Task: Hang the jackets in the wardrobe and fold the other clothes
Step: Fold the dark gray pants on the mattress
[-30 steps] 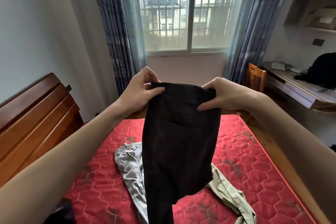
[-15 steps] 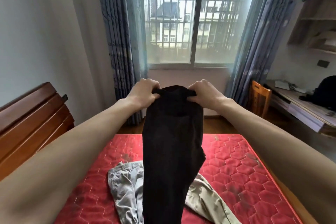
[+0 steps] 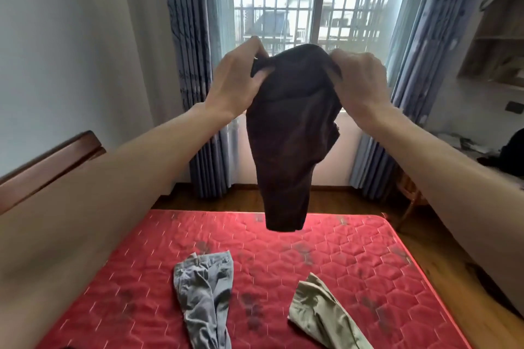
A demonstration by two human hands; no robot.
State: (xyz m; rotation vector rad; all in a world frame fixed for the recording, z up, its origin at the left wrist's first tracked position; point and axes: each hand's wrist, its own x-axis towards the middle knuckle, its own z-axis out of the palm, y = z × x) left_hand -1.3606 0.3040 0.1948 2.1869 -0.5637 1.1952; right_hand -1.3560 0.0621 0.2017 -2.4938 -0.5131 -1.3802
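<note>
Both hands, left hand (image 3: 236, 81) and right hand (image 3: 358, 81), fingers clamped on dark garment (image 3: 289, 133), held up over the bed's (image 3: 354, 252) far edge. Grey trousers (image 3: 202, 289) and khaki garment (image 3: 323, 317) lie unfolded near the bed's near edge. Folding looks barely begun; no wardrobe or jackets visible.

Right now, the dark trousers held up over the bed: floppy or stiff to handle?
Likely floppy: the dark trousers hang limp from where the left hand and right hand grip them. Probably light, since pinched edges carry them. Creases suggest they will bunch rather than slide.
</note>
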